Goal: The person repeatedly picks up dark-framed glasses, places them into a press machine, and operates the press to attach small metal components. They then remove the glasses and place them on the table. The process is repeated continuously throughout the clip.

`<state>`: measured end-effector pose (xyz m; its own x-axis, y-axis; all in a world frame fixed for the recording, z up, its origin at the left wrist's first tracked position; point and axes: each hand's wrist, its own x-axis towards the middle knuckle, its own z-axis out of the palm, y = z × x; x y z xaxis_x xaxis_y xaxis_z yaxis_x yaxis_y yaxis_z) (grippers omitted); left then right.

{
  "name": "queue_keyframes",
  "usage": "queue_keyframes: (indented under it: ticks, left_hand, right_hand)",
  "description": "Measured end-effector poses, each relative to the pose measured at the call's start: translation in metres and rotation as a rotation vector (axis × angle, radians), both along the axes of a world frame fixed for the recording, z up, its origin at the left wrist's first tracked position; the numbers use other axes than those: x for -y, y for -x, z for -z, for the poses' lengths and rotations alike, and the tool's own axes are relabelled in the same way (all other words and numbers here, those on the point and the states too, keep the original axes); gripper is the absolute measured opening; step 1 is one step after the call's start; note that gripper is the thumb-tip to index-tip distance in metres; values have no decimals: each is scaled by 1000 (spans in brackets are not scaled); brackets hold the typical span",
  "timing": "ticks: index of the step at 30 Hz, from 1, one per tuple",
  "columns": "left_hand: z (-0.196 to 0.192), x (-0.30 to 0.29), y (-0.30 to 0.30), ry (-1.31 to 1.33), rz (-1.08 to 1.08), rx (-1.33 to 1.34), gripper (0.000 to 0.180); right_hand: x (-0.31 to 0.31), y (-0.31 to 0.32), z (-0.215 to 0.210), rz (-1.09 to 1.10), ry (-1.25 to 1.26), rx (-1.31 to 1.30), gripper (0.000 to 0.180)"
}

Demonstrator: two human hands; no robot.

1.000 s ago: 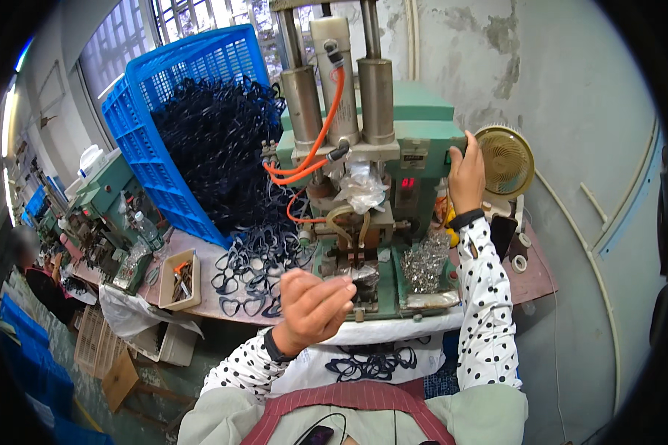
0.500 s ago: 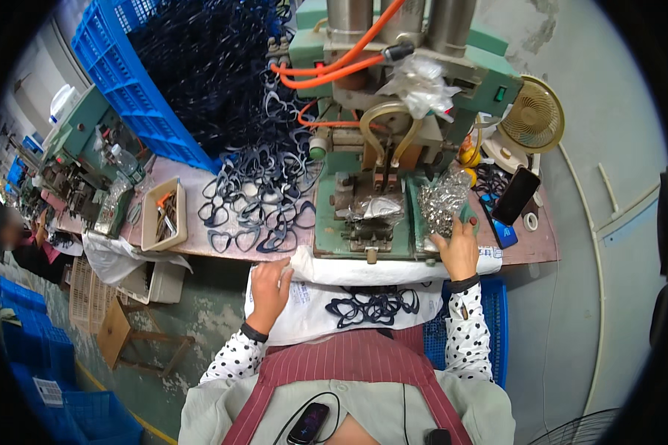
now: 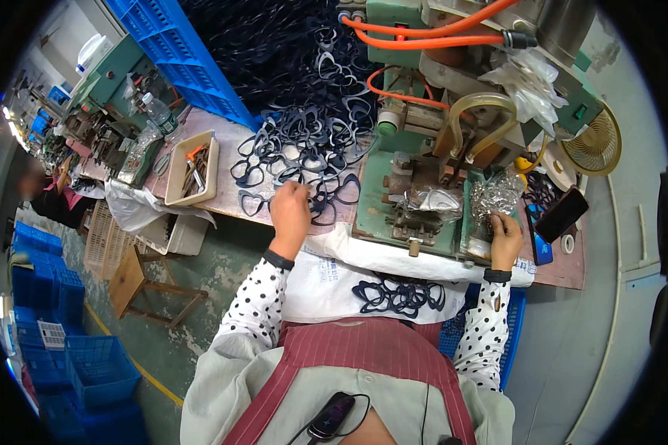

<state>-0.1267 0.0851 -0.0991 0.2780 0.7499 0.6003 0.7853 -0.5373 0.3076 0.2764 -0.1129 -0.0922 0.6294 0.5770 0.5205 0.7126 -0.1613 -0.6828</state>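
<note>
My left hand (image 3: pixel 291 215) reaches into the loose pile of dark glasses frames (image 3: pixel 254 175) on the table. Its fingers are closed at a frame on the near side of the pile. My right hand (image 3: pixel 506 242) rests at the near end of a tray of small shiny metal parts (image 3: pixel 493 197). Those fingers are bent together, and anything between them is too small to see. Between my hands stands a green press machine (image 3: pixel 375 215), with clear plastic (image 3: pixel 432 199) around its working area. More dark frames (image 3: pixel 401 297) lie on the white cloth over my lap.
A tilted blue crate (image 3: pixel 193 70) full of dark frames stands behind the pile. A bin of tools (image 3: pixel 193 169) is at left. Right of the tray are a phone (image 3: pixel 562 215), a tape roll (image 3: pixel 568 243) and a fan (image 3: pixel 592 141). Orange hoses (image 3: pixel 430 42) cross the machine.
My left hand has moved from the table's front edge forward into the frames, and its fingers have closed. My right hand stays by the metal parts, its fingers more curled. The view has shifted left.
</note>
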Motion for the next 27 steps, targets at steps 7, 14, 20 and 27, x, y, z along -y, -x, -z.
queue_keyframes:
  ticks: [7,14,20,27]
  left_hand:
    - [-5,-21,19,35,67,-256,18]
    - [-13,-37,-2,35,168,94,21]
    - [-104,40,-77,-333,784,372,7]
    - [-115,87,-107,-58,1180,413,18]
  right_hand:
    - [8,8,-11,36,-26,-127,13]
    - [5,15,-12,74,-109,-92,11]
    - [6,18,-12,85,-111,-72,9]
    - [5,19,-18,51,-56,126,9]
